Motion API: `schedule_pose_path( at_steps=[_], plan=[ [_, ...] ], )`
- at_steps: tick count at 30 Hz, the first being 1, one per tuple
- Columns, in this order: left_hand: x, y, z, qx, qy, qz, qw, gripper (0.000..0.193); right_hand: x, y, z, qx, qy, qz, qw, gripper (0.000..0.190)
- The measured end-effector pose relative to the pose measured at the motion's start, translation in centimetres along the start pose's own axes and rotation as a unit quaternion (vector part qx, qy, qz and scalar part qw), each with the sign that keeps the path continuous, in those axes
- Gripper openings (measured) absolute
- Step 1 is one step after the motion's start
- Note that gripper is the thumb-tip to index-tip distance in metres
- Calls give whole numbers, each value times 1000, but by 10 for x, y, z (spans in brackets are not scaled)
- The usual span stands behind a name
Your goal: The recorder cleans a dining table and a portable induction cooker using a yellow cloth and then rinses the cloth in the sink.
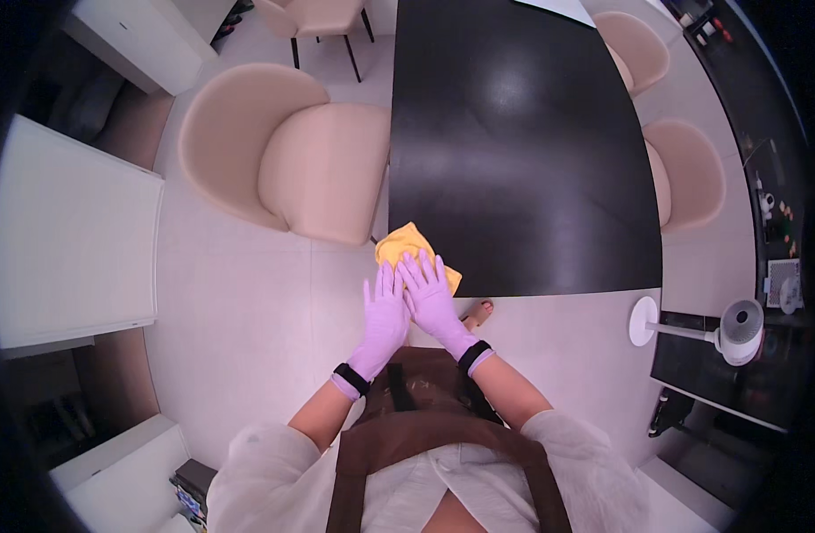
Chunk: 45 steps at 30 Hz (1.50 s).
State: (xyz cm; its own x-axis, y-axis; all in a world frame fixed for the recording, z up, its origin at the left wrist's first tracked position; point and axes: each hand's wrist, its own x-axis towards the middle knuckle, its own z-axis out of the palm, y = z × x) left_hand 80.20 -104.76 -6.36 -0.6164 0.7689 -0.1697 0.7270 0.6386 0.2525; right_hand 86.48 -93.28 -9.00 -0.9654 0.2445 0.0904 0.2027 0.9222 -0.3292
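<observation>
A folded yellow cloth (405,244) lies at the near left corner of a black table (514,193), partly past its edge. My left hand (387,310), in a lilac glove, touches the cloth's lower left edge with its fingertips, the thumb spread to the side. Over the middle of the cloth my right hand (429,293), gloved the same way, rests flat with its fingers extended. The two hands are side by side and touch near the index fingers. Both wrists carry black bands. Neither hand is closed around the cloth, and the table corner beneath is hidden.
A beige armchair (314,166) stands at the table's left side, another chair (321,16) beyond it. Two more beige chairs (690,173) are on the right. A white pedestal fan (740,330) stands at the right. A white sheet (560,10) lies at the table's far end.
</observation>
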Motion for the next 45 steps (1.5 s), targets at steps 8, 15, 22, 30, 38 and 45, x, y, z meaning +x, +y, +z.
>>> schedule_pose_path(
  at_steps=[8,15,22,30,38,45],
  plan=[
    [-18,8,9,14,-7,23,1000,63,-15,14,1,44,-44,-74,995,57],
    [82,18,24,19,33,54,998,62,41,66,-3,-33,-5,-7,999,53],
    [215,54,27,69,36,50,996,57,114,164,-18,-109,6,34,993,54],
    [350,82,8,47,71,39,996,57,219,269,-44,-129,-1,27,991,54],
    [403,85,2,73,40,-21,996,60,271,306,-52,-95,0,-6,995,53],
    [367,127,7,82,41,-38,995,59,227,322,-61,-65,27,-42,997,52]
  ],
)
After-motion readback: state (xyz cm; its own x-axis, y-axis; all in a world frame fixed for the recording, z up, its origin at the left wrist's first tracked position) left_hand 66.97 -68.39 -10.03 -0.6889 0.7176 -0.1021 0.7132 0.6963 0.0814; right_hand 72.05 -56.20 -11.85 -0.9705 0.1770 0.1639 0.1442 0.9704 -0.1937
